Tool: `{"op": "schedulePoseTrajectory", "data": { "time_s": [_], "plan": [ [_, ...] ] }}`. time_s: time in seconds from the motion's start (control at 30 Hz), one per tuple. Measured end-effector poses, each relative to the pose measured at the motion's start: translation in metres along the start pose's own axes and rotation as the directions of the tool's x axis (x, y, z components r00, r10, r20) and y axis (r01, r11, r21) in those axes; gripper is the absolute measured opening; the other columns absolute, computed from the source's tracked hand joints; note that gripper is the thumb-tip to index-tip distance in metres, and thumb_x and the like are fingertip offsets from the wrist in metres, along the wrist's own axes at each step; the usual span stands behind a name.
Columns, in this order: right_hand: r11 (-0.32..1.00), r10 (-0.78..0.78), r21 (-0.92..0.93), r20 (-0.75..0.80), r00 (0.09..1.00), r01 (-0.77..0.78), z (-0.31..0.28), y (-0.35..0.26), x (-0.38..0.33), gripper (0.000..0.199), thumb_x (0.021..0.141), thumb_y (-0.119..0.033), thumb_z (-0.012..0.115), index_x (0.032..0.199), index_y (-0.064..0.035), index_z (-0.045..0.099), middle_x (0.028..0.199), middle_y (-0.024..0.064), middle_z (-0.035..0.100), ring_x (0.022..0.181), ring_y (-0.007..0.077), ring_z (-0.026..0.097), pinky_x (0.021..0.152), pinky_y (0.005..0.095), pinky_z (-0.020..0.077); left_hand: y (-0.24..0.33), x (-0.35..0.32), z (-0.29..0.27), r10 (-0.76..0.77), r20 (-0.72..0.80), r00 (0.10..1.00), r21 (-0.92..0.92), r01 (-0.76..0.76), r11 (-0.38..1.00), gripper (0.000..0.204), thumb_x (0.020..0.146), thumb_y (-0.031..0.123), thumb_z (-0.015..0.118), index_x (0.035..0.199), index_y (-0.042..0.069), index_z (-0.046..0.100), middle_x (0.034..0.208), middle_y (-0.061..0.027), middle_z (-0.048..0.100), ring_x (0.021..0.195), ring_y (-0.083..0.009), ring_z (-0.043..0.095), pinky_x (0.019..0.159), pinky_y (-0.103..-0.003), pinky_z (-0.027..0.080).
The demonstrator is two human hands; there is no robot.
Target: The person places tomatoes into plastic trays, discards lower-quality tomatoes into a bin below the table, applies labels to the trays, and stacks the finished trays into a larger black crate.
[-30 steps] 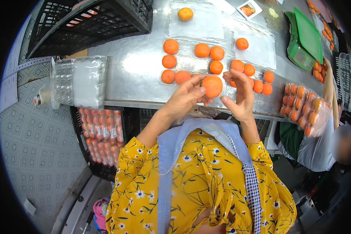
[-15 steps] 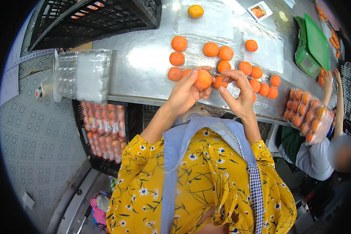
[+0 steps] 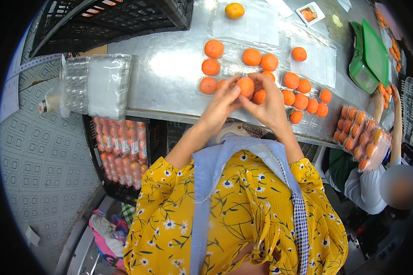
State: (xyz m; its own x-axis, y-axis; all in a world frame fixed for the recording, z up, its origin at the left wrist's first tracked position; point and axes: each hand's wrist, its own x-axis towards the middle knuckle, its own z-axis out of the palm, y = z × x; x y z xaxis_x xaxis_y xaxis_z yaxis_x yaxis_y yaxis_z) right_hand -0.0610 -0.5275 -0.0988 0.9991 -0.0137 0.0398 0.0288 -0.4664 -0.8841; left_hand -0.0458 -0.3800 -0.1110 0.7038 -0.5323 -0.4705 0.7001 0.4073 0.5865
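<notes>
An orange mandarin [image 3: 246, 86] is held up over the front of the metal table, between both hands. The fingers of my left hand [image 3: 219, 105] wrap its left side. My right hand [image 3: 271, 106] curls round its right side, thumb below. Under and behind the hands lies a clear plastic tray [image 3: 232, 60] with several mandarins in its cups; the hands hide part of its near row. To the right, a second clear tray [image 3: 313, 118] holds several more mandarins, one of them at the near left [image 3: 296, 117].
A black crate [image 3: 137, 18] stands at the back left. Stacked empty clear trays [image 3: 108, 87] lie at the table's left edge, above a crate of packed fruit [image 3: 119, 151]. At right are a green scale [image 3: 369, 55], filled packs [image 3: 360, 135] and another person's arm [image 3: 396, 133].
My right hand has moved left and closed round the mandarin, which my left hand alone held before. The view has shifted slightly. The co-worker's hands have moved a little.
</notes>
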Motion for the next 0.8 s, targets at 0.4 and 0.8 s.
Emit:
{"op": "schedulePoseTrajectory", "data": {
  "time_s": [0.4, 0.8],
  "plan": [
    [0.854, -0.263, -0.436, 0.111, 0.958, 0.285, 0.017, 0.042, 0.088, 0.036, 0.063, -0.012, 0.068, 0.095, -0.0042, 0.056, 0.088, 0.0118, 0.058, 0.087, 0.0286, 0.054, 0.078, 0.0387, 0.04, 0.023, -0.011, -0.044, 0.194, -0.298, 0.935, 0.101, -0.171, 0.98, 0.02, 0.089, 0.015, 0.048, 0.104, 0.002, 0.053, 0.091, -0.0051, 0.056, 0.075, -0.0108, 0.053, 0.066, -0.025, 0.043],
    [0.781, -0.292, -0.538, 0.135, 0.947, 0.318, 0.027, 0.059, 0.096, 0.03, 0.064, -0.012, 0.066, 0.092, -0.0066, 0.058, 0.086, 0.0088, 0.058, 0.085, 0.027, 0.054, 0.074, 0.0388, 0.0402, 0.02, -0.006, -0.04, 0.16, -0.289, 0.944, 0.077, -0.144, 0.987, 0.018, 0.088, 0.014, 0.049, 0.102, 0.004, 0.054, 0.089, -0.0045, 0.056, 0.075, -0.0115, 0.052, 0.066, -0.024, 0.042]
  ]
}}
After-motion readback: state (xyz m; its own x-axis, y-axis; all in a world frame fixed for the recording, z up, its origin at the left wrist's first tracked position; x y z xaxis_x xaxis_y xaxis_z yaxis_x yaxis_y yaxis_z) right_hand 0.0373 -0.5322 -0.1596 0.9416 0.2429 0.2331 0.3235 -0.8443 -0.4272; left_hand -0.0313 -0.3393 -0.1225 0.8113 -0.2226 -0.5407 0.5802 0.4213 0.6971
